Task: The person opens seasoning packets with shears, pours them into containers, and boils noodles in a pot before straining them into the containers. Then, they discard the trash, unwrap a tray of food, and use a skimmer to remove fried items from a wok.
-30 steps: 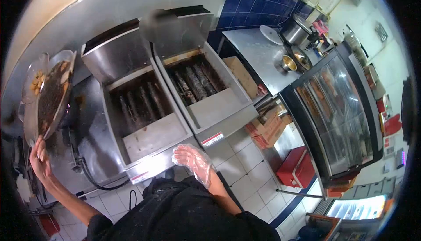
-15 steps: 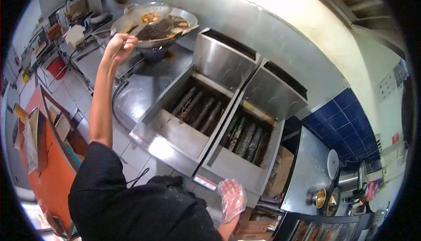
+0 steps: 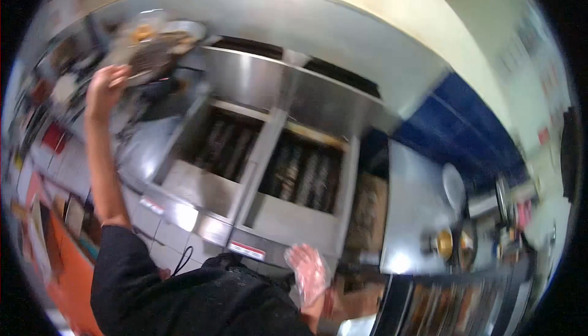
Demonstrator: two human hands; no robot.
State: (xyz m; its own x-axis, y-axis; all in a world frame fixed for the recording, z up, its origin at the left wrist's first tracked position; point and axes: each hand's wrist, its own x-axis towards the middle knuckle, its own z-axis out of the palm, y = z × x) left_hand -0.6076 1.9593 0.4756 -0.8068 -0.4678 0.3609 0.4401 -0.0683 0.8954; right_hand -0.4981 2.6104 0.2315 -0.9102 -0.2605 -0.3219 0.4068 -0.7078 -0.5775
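My left hand (image 3: 110, 88), bare and closed, is stretched out beside the wok (image 3: 138, 79) at the upper left. It seems to grip the handle of a strainer, whose bowl (image 3: 158, 18) rests over the wok with golden food pieces (image 3: 143, 32) in it. Blur hides the handle itself. Dark liquid (image 3: 153, 57) fills the wok. In a clear plastic glove, my right hand (image 3: 308, 270) hangs low near the front of the fryers, fingers extended and holding nothing.
Two steel fryer wells (image 3: 291, 213) with dark tubes inside stand side by side before me. To the right are a steel counter (image 3: 413, 207), a white plate (image 3: 453, 186), a small metal pot (image 3: 442, 244) and a glass-topped case (image 3: 447, 305). An orange surface (image 3: 73, 293) lies at lower left.
My view has swung to the right, so the wok and fryers sit farther left, and the picture is blurred. My left hand stays beside the wok; my right hand remains open.
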